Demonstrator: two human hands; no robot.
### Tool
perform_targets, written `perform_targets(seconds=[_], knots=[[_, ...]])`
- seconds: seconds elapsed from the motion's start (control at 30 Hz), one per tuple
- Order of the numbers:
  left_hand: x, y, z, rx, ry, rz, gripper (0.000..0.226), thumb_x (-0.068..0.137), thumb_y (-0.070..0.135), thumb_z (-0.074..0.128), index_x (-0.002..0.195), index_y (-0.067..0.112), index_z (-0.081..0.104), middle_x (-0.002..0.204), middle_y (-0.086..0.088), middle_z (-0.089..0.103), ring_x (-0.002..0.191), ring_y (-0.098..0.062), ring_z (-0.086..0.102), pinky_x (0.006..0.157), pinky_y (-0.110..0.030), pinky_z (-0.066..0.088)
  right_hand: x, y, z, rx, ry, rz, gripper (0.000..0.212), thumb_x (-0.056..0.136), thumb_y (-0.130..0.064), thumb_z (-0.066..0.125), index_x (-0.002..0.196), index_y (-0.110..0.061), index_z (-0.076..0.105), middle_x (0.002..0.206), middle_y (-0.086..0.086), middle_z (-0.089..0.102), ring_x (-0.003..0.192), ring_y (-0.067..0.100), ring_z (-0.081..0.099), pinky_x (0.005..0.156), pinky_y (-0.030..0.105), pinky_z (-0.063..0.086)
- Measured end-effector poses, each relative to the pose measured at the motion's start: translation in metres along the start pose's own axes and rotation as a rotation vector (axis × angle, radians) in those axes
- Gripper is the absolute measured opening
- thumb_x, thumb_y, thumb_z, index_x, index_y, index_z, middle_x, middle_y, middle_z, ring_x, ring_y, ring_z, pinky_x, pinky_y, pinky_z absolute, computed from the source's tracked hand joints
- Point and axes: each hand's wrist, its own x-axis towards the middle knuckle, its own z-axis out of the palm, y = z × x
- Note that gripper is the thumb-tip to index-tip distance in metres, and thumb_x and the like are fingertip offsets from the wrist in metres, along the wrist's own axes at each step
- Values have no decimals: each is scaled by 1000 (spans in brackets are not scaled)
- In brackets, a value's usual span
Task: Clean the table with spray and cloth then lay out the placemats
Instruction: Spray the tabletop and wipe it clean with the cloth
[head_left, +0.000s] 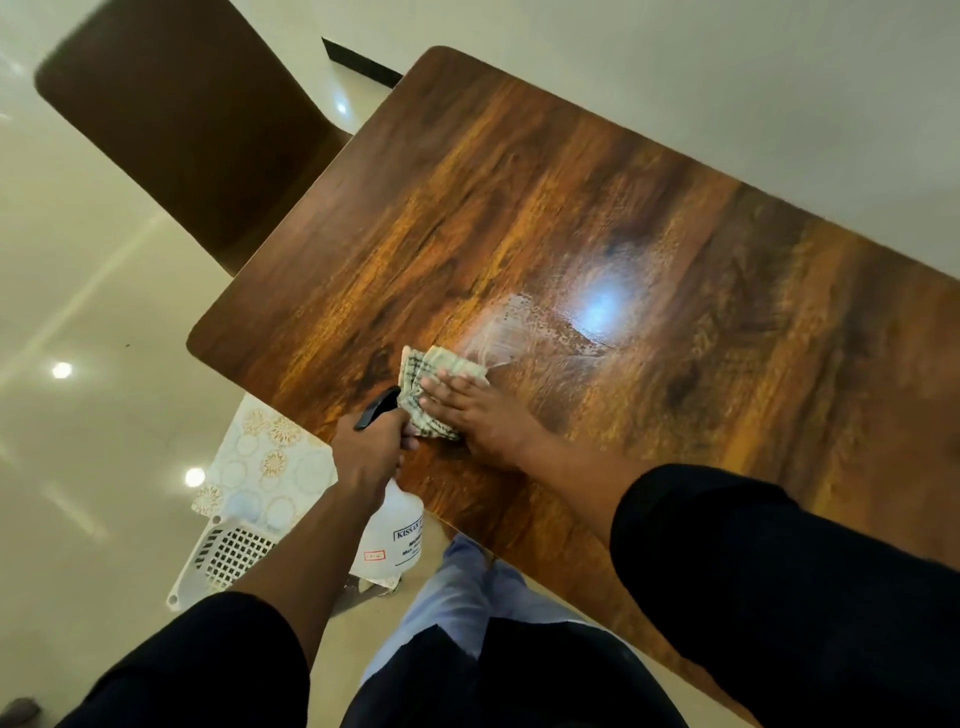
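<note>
- The right hand (480, 410) lies flat on the folded checked cloth (434, 387), fingers straight, pressing it onto the worktop (675, 260) near its 7 o'clock edge; this grip curls round nothing.
- The left hand (371, 452) has its grip wrapped round the neck of the spray bottle (397, 525), finger by the dark trigger; the bottle hangs just off the near edge, touching or almost touching the cloth.
- A wet, streaky patch (524, 325) sits just at 1 o'clock of the cloth, beside the bright lamp glare.
- To wipe well, I judge: keep the palm flat with even pressure, and sweep in long overlapping strokes toward 1 o'clock through the wet patch, following the grain, so no film dries in streaks.
- Open room: the far stretch of worktop toward 12 and 3 o'clock carries nothing visible, so strokes can run long.
- Edges: the near edge is close to both hands; a stroke pulled back could carry the cloth over it, and the bottle could knock the rim.
- The patterned placemats (265, 462) lie at 8 o'clock on a white basket (228, 556) below the worktop, not yet laid.
- A brown chair (192, 119) stands at 11 o'clock, tucked near the corner.
</note>
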Motion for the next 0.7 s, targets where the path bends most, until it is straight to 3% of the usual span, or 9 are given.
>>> perform_targets(seconds=[0.1,0.17,0.23,0.3,0.43,0.5,0.7], knots=[[0,2,2,25,-9,3,23,98,17,66,81,4,75,69,-12,73,43,-12,50,46,-26,40,-15,19,2,30,-7,-39,84,94,-6,55,165,-29,15,172,-7,1,159,18,-3,128,40,-1],[0,3,5,29,-15,10,21,99,17,65,86,4,74,73,-12,73,45,-12,52,46,-24,40,-24,34,-2,57,28,41,87,94,0,50,164,-34,12,171,-13,0,158,14,-4,125,40,-7],[0,3,10,48,-31,35,22,100,17,64,85,4,74,73,-13,73,47,-13,54,47,-25,41,-40,52,-5,116,101,231,87,95,3,43,163,-40,8,170,-17,-3,158,15,-4,125,44,-6],[2,3,16,79,-46,64,25,100,20,64,85,4,74,73,-14,74,48,-13,56,49,-26,43,-61,67,-7,162,161,424,86,96,1,41,163,-40,6,170,-17,-4,159,16,-4,129,48,4],[3,7,29,59,-71,48,14,97,20,68,104,8,68,78,-13,76,47,-10,59,47,-26,44,-106,96,-8,223,332,810,77,99,-3,43,164,-32,14,172,-9,4,159,17,0,130,41,6],[2,9,33,59,-95,47,12,98,20,67,99,8,69,76,-12,76,50,-13,57,49,-27,44,-119,107,-5,252,402,996,71,103,-8,42,165,-28,14,173,-4,4,159,21,0,130,41,5],[5,12,37,61,-109,52,17,98,20,68,96,4,73,71,-10,74,45,-10,56,47,-25,43,-74,96,-21,317,423,1263,74,104,-18,50,165,-20,8,172,2,-6,159,27,-7,130,42,-1]])
